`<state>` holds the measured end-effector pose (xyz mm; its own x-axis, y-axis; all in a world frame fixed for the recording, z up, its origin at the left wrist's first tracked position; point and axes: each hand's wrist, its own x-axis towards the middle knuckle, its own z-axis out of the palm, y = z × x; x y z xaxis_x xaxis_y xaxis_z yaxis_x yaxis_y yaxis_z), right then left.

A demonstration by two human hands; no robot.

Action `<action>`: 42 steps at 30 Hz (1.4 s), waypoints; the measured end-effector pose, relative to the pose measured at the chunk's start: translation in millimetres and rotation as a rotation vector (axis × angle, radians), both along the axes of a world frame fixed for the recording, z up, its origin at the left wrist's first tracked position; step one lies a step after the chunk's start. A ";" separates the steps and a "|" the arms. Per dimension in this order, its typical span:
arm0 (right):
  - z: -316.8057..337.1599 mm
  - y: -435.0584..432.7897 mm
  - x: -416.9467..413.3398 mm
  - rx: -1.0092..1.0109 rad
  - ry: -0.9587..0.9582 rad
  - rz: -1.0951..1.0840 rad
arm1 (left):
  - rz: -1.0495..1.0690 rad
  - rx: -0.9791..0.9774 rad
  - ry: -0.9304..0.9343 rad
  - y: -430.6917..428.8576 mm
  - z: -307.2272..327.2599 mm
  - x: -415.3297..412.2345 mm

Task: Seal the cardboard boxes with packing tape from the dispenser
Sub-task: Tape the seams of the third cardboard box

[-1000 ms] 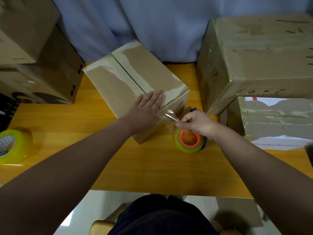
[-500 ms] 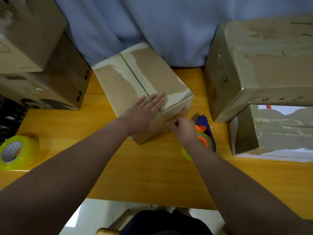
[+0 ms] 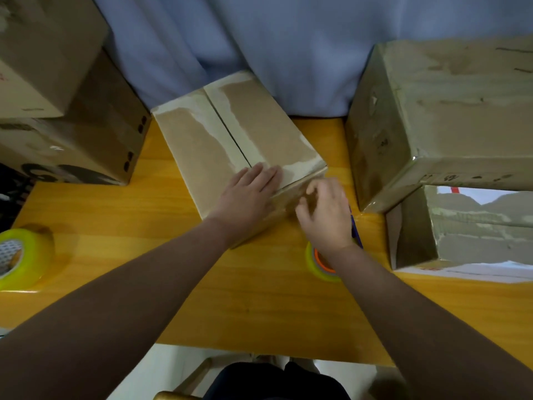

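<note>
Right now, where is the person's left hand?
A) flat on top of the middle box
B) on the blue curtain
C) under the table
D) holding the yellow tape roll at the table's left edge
A: the left hand lies flat, palm down, on the top of the middle box, near its centre seam.

The table is smooth, yellow-toned wood with a visible grain and a slight sheen. The centre box is matt brown cardboard with paler torn patches along its flaps. The right box is cardboard under glossy clear tape. The tape roll is glossy yellowish plastic film. The dispenser has an orange plastic core. The curtain is matt blue cloth.
</note>
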<state>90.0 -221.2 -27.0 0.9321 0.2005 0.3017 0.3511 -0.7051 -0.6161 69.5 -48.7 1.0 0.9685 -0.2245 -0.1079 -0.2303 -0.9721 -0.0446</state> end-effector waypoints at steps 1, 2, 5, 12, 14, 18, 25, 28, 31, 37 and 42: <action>10.1 -0.8 3.3 -0.007 -0.118 0.032 | -0.035 -0.023 0.005 5.4 0.4 -3.3; 19.5 0.1 9.7 -0.084 -0.161 0.091 | -0.073 -0.036 0.003 12.6 1.4 -7.7; 34.2 9.8 27.4 -0.444 0.088 0.328 | -0.160 -0.029 -0.103 31.8 7.0 -24.9; 22.9 14.9 26.0 -0.354 0.351 0.377 | 0.137 -0.436 0.029 -1.3 15.0 -43.6; 25.8 15.8 24.9 -0.350 0.332 0.359 | 0.218 -0.380 0.080 -15.8 12.1 -32.0; 32.2 14.6 15.5 -0.350 0.370 0.377 | 0.234 -0.286 0.243 -23.2 -15.8 -33.7; 40.5 39.5 -1.8 -0.809 0.044 0.291 | 0.003 -0.303 -0.025 8.6 7.0 -66.4; 30.2 61.4 -3.5 -0.792 0.034 0.425 | -0.037 -0.259 -0.215 45.3 13.4 -76.4; 8.2 68.9 -8.1 -0.810 -0.092 0.422 | 0.113 -0.128 -0.197 67.4 6.1 -83.5; -11.3 63.0 -8.3 -0.826 -0.291 0.366 | 0.139 -0.076 -0.132 68.5 -7.4 -83.8; -4.8 62.0 -15.8 -0.711 -0.359 0.357 | 0.101 -0.006 -0.014 52.4 8.9 -60.0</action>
